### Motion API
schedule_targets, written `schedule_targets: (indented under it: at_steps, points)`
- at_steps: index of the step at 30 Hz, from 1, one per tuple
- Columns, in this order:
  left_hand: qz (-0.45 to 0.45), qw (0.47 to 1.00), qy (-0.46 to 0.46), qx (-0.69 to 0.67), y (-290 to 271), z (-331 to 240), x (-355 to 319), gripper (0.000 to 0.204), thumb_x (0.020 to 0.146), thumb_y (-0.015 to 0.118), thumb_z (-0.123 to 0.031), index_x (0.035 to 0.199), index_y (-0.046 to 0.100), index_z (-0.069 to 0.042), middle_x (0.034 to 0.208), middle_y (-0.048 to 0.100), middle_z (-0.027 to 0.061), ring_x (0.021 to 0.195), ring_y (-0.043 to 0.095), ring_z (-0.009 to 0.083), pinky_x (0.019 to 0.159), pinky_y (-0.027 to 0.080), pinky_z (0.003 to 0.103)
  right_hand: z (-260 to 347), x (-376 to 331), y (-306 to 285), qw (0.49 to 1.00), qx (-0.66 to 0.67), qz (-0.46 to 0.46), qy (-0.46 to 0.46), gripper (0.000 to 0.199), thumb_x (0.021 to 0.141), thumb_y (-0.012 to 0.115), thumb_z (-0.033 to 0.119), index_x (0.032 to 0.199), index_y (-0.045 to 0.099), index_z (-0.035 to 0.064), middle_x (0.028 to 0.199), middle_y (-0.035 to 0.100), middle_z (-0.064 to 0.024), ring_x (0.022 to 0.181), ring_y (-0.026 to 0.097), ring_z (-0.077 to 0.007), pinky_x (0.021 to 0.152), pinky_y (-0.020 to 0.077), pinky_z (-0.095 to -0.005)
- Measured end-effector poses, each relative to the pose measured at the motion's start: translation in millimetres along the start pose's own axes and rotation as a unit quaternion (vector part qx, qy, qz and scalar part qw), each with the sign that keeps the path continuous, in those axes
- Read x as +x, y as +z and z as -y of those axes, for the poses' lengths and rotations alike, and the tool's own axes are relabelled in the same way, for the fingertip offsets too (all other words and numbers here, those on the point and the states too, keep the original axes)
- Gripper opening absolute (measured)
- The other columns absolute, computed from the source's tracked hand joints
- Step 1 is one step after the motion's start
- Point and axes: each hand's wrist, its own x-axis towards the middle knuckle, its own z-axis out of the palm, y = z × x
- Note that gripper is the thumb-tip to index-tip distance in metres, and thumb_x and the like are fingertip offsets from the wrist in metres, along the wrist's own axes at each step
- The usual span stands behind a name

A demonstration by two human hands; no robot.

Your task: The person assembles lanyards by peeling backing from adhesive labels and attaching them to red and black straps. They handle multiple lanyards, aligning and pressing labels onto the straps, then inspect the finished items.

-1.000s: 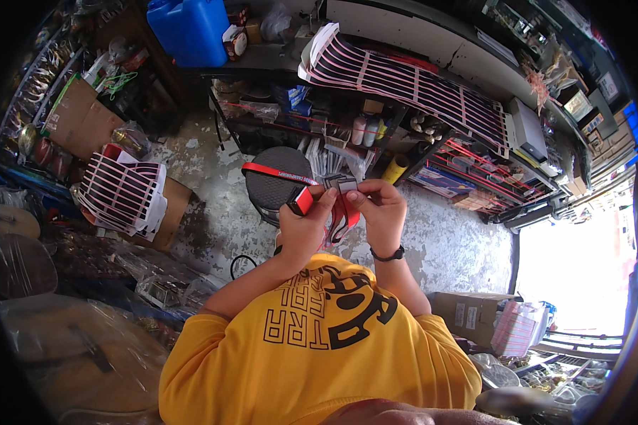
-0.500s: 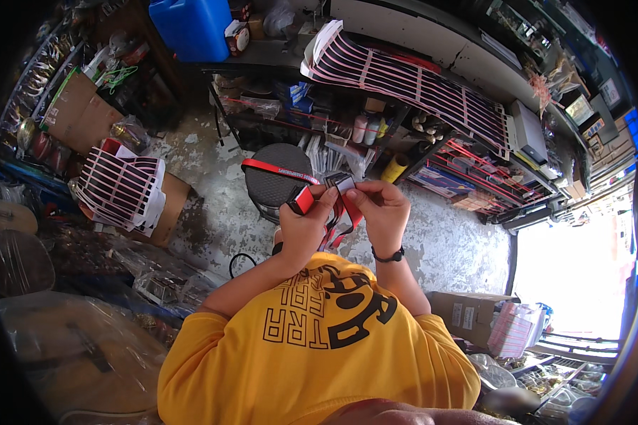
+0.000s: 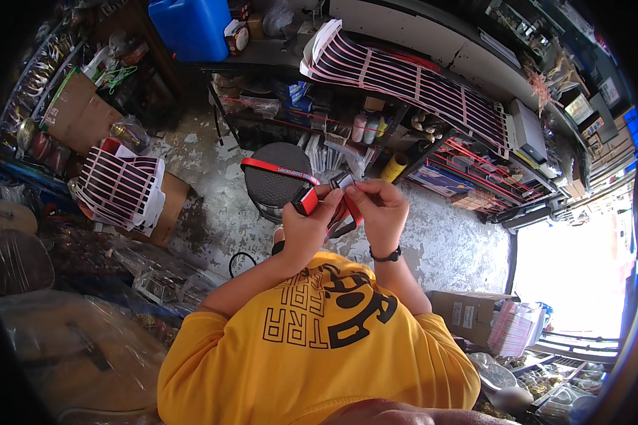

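Both hands are close together in front of my chest, above the floor. My left hand (image 3: pixel 307 228) is closed around red and black ribbon straps (image 3: pixel 307 201), with its thumb pressed toward a pale grey-white end piece (image 3: pixel 343 181). From the other side, my right hand (image 3: pixel 385 214) pinches at that same piece with thumb and forefinger. Below the fingers a loop of the red and black ribbon hangs down, partly hidden by the hands. One red printed strap (image 3: pixel 273 168) runs from the left hand across the dark round stool (image 3: pixel 282 190).
Striped sheets of dark strips (image 3: pixel 404 79) cover the shelf bench at the back. Another striped stack (image 3: pixel 120 185) lies on cardboard at the left. A blue jerrycan (image 3: pixel 190 28) stands at the back left. A cardboard box (image 3: pixel 468 315) sits at right, near the bright doorway.
The hanging ribbon loop has shifted up and to the right beneath my hands. My right hand has moved very slightly left, and both hands keep their hold.
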Motion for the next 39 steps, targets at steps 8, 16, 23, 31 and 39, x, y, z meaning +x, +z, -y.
schedule_targets:
  at_steps: [8,16,23,31,39]
  points:
    - [0.036,0.997,0.032,-0.051,0.6,-5.9,-3.6,0.015,0.089,0.066,-0.009,0.095,0.066,0.004,0.082,0.066,0.0021,0.072,0.058,0.0036,0.063,0.046,0.018,-12.1,-2.3,-0.8,0.991,-0.115,0.013,-0.072,0.017,0.074,0.076,0.004,0.090,0.071,0.0017,0.098,0.065,-0.0086,0.078,0.059,-0.0120,0.067,0.0488,-0.0232]
    - [-0.034,0.997,0.067,0.001,-3.7,-5.8,1.9,0.012,0.088,0.068,-0.010,0.088,0.068,0.002,0.068,0.058,-0.0028,0.058,0.046,0.0027,0.052,0.035,0.019,-13.5,-6.0,3.2,0.961,-0.203,0.111,-0.150,0.053,0.072,0.075,-0.002,0.122,0.058,0.0002,0.105,0.066,-0.0112,0.096,0.064,-0.0152,0.083,0.0502,-0.0287]
    - [-0.045,0.996,0.078,0.014,-4.0,-6.0,2.1,0.012,0.087,0.069,-0.010,0.080,0.067,0.000,0.062,0.054,-0.0037,0.052,0.043,0.0034,0.048,0.032,0.020,-7.3,-18.1,15.9,0.945,-0.268,0.035,-0.182,0.048,0.065,0.078,0.003,0.111,0.063,0.0020,0.097,0.068,-0.0146,0.086,0.067,-0.0273,0.073,0.0527,-0.0318]
    - [-0.050,0.998,0.049,0.001,-5.7,-12.3,1.1,0.013,0.087,0.069,-0.012,0.079,0.067,-0.002,0.062,0.055,-0.0037,0.052,0.045,0.0029,0.048,0.034,0.020,-18.6,-15.4,13.7,0.921,-0.269,0.029,-0.281,0.034,0.066,0.076,0.001,0.098,0.067,0.0058,0.098,0.068,-0.0154,0.082,0.067,-0.0264,0.071,0.0530,-0.0305]
    - [0.116,0.992,0.000,-0.042,-35.8,-16.1,22.0,0.034,0.078,0.077,-0.008,0.108,0.063,0.002,0.090,0.066,0.0026,0.079,0.058,0.0051,0.068,0.047,0.020,-6.3,-12.5,6.9,0.958,-0.195,0.068,-0.199,0.025,0.069,0.074,-0.007,0.092,0.068,0.0008,0.101,0.069,-0.0149,0.088,0.068,-0.0205,0.075,0.0532,-0.0283]
